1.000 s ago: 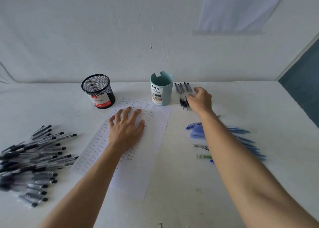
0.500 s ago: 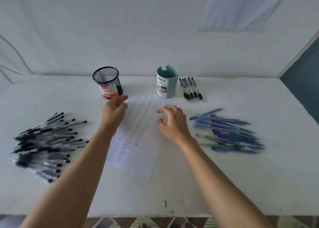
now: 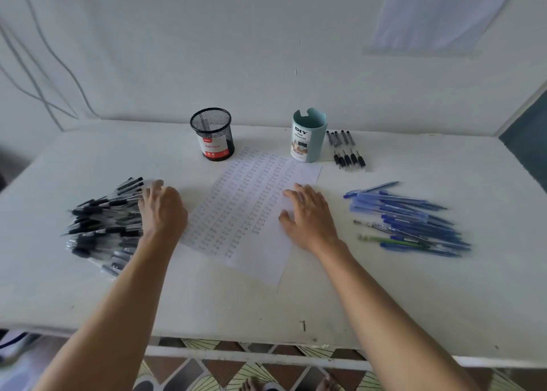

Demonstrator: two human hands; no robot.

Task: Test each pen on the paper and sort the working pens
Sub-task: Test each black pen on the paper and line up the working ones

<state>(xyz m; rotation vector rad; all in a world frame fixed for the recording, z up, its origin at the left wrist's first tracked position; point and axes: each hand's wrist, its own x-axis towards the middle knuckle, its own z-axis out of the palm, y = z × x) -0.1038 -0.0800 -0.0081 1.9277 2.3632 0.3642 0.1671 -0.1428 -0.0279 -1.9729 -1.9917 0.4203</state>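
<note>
Left hand (image 3: 161,210): it sits at the inner edge of the black pens (image 3: 103,222), fingers down among them. We cannot tell whether they have closed on one.
Right hand (image 3: 307,213): it lies flat on the paper (image 3: 245,210), fingers spread, holding nothing.
Pens: black pens left of the paper, blue pens (image 3: 408,216) right of it, a row (image 3: 346,151) of four beside the teal cup (image 3: 309,136).
Heap risk: the black pens lie crossed and stacked, so we judge that pulling one could drag its neighbours onto the paper or towards the bench (image 3: 384,302) edge.
Mixing risk: the black pens look alike, so one set down in the wrong group would undo our sorting.
Paper risk: if we lift the right hand, a test stroke may push the sheet.
</note>
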